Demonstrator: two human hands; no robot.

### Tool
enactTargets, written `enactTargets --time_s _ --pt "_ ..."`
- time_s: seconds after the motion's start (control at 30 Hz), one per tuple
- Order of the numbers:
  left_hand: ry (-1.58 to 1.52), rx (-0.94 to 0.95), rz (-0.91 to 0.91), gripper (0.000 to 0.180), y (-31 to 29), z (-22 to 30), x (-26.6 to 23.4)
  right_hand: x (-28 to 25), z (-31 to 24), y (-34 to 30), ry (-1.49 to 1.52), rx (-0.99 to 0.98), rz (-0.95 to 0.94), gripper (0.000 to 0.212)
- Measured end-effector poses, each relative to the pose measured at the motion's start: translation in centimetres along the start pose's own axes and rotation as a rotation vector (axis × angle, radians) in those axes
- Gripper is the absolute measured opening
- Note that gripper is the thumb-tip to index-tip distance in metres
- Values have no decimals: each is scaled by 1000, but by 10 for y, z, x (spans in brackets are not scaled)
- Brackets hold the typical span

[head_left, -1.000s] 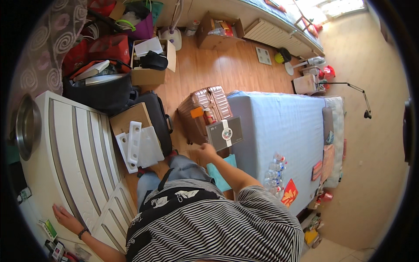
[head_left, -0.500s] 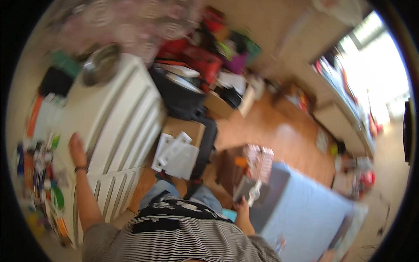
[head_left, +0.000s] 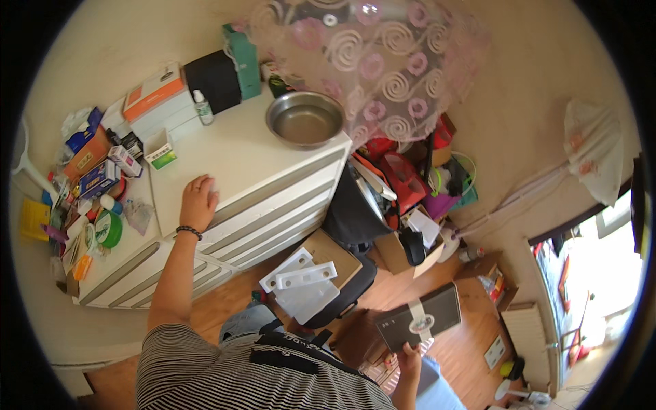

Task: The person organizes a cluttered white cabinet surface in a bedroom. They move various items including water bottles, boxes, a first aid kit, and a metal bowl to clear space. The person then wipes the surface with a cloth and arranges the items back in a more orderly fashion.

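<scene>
My left hand [head_left: 198, 203] lies on the top of a white chest of drawers [head_left: 236, 160], near its front edge, fingers stretched out and nothing held. A dark beaded bracelet [head_left: 189, 233] circles that wrist. In my right hand [head_left: 408, 361] is a flat dark grey box [head_left: 396, 329], gripped by its near edge and raised above the floor. A white paper band with a round label [head_left: 421, 322] wraps around the box. Beyond my left hand stand a small white-and-green carton [head_left: 160, 152] and a clear spray bottle [head_left: 203, 108]. A steel bowl [head_left: 306, 121] sits at the chest's far right corner.
Left on the chest, a green tape roll [head_left: 108, 228] lies among several small boxes. White foam inserts [head_left: 304, 277] rest on a cardboard box by my legs. Bags [head_left: 403, 179] crowd the chest's right side. A light blue surface [head_left: 437, 389] shows at lower right.
My view has swung to the right, so the chest of drawers sits more centrally. The dark box is raised and now clearer, still in my right hand. My left hand stays on the chest.
</scene>
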State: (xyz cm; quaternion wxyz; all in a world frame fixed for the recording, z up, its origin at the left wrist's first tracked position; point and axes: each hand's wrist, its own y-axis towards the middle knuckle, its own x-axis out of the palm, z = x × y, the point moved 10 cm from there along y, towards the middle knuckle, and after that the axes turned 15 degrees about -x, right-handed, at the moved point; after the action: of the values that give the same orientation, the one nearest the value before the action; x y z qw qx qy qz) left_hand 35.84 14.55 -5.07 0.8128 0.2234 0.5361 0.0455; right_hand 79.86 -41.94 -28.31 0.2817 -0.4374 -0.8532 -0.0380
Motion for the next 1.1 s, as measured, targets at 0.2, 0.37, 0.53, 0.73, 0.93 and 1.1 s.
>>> enactTargets --time_s 0.2,0.37,0.53,0.73,0.93,1.1 --pt "-82 0 4 34 4 4 -6 218 48 57 55 141 -322 63" --pt "-36 23 18 36 0 -9 -2 397 68 17 184 260 -565 64" --pt "-333 -47 -54 47 0 -17 -9 597 80 -5 281 323 -787 57" --pt "-292 163 -94 57 -6 -11 6 866 108 -18 239 134 -873 46" --pt "-227 263 -347 59 -47 -53 -36 950 173 43 63 166 -837 49" --pt "-341 321 -468 60 -56 -82 -38 978 189 62 106 186 -803 33"
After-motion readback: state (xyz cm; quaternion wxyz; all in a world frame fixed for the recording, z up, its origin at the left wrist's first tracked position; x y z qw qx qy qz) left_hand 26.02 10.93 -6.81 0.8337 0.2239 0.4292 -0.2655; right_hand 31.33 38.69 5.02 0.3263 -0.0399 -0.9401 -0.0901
